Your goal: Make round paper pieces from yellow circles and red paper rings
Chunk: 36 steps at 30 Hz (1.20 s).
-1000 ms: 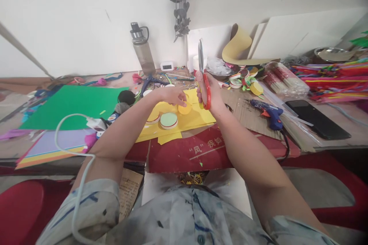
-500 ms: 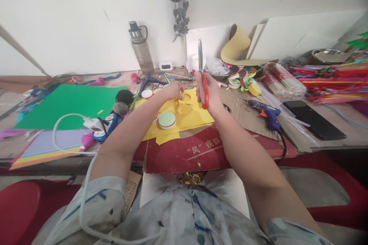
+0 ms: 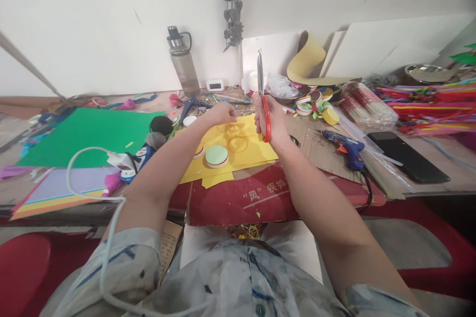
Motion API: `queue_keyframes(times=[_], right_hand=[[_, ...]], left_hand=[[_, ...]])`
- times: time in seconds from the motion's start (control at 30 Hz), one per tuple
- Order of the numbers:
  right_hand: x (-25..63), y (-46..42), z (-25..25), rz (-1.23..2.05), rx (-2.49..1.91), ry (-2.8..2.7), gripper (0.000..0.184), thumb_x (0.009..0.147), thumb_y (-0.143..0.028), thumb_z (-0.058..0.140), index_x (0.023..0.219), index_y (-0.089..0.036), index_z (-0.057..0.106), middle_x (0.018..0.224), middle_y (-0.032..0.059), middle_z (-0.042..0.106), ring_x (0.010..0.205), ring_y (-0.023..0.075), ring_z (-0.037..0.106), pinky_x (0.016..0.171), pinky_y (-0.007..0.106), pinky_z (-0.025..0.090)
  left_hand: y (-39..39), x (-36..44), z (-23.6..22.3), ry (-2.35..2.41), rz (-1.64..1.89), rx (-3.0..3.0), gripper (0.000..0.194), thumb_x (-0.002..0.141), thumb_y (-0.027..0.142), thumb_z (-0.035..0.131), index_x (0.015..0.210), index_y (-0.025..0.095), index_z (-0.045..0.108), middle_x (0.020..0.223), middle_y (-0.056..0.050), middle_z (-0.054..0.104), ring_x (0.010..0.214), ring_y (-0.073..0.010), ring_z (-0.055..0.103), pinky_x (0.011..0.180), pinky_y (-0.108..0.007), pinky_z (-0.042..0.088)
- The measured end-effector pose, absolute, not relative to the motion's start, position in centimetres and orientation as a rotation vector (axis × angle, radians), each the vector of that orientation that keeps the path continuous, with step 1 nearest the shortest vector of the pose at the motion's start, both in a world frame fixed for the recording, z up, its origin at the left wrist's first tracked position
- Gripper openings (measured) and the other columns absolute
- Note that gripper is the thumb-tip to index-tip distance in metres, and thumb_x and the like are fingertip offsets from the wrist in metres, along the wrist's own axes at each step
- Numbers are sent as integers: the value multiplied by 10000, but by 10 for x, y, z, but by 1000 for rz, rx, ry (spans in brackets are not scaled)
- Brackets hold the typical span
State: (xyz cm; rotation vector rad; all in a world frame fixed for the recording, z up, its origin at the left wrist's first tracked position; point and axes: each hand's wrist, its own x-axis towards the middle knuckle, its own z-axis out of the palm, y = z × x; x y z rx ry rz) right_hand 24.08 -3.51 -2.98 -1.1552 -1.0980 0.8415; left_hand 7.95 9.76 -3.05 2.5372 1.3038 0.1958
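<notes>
Gripping scissors (image 3: 260,79) in right hand (image 3: 274,118), left hand (image 3: 224,114) curled over yellow paper (image 3: 256,152), hold unclear, cluttered table (image 3: 463,176), white wall (image 3: 104,25)

In the middle of the worktable (image 3: 461,173), craft sheets (image 3: 260,151) are lying with a disc (image 3: 216,155) sitting on them. To their right, a glue gun (image 3: 351,148) is resting on cardboard (image 3: 316,151), and a phone (image 3: 409,157) is lying further right. Behind, near the wall (image 3: 111,20), a bottle (image 3: 185,67) is standing just left of a digital display (image 3: 214,85).
</notes>
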Motion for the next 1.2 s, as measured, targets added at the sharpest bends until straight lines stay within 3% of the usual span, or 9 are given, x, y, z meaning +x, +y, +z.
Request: queue_keyframes(times=[0.2, 0.33, 0.43, 0.53, 0.6, 0.77, 1.03, 1.2], right_hand=[[242, -36, -30, 783, -1161, -1099, 605, 855, -848, 676, 860, -267, 508, 580, -70, 443, 421, 99, 435, 336, 218, 392], [241, -39, -24, 781, -1138, -1067, 619, 842, -858, 679, 870, -262, 514, 576, -77, 417, 413, 95, 428, 321, 211, 342], [240, -41, -20, 815, -1140, -1066, 622, 830, -864, 691, 868, -268, 515, 563, -78, 421, 414, 101, 429, 324, 218, 351], [239, -40, -22, 807, -1154, -1081, 639, 818, -879, 687, 834, -271, 489, 567, -76, 428, 419, 100, 430, 329, 221, 373], [240, -39, -25, 788, -1153, -1092, 646, 814, -884, 683, 833, -269, 488, 581, -75, 431, 426, 98, 437, 332, 219, 381], [241, -36, -32, 760, -1162, -1110, 634, 824, -876, 678, 867, -264, 517, 604, -74, 436, 436, 96, 443, 336, 217, 382], [238, -37, -33, 784, -1126, -1120, 605, 833, -838, 713, 853, -265, 520, 583, -81, 412, 422, 91, 420, 338, 218, 382], [236, -38, -35, 813, -1094, -1140, 581, 850, -802, 726, 832, -271, 492, 558, -85, 402, 410, 95, 404, 331, 222, 372]], left_hand=[[91, 77, -9, 1344, 362, 2300, 126, 787, 205, 682, 756, 155, 794, 762, -63, 775, 626, -134, 589, 601, -262, 452], [91, 69, 0, 1396, 75, 2439, 178, 751, 173, 704, 880, 161, 827, 795, -41, 790, 699, -151, 655, 646, -242, 467], [92, 62, 0, 1458, -208, 2602, 254, 736, 159, 742, 973, 165, 834, 947, -62, 834, 834, -177, 716, 701, -222, 475], [91, 61, -5, 1495, -358, 2676, 442, 756, 168, 752, 1194, 165, 813, 1158, -103, 834, 986, -216, 742, 795, -230, 508], [89, 63, -10, 1499, -421, 2691, 503, 759, 187, 762, 1261, 180, 796, 1189, -113, 827, 1051, -244, 740, 846, -250, 524], [87, 65, -20, 1480, -358, 2745, 407, 722, 215, 798, 1126, 219, 836, 1076, -96, 828, 1098, -277, 727, 880, -273, 531], [94, 57, -30, 1414, -232, 2784, 285, 814, 173, 696, 1061, 148, 833, 1096, -118, 831, 995, -233, 749, 788, -272, 500], [100, 58, -31, 1375, -222, 2817, 246, 787, 189, 720, 1004, 184, 834, 1018, -90, 839, 934, -216, 746, 758, -269, 478]])
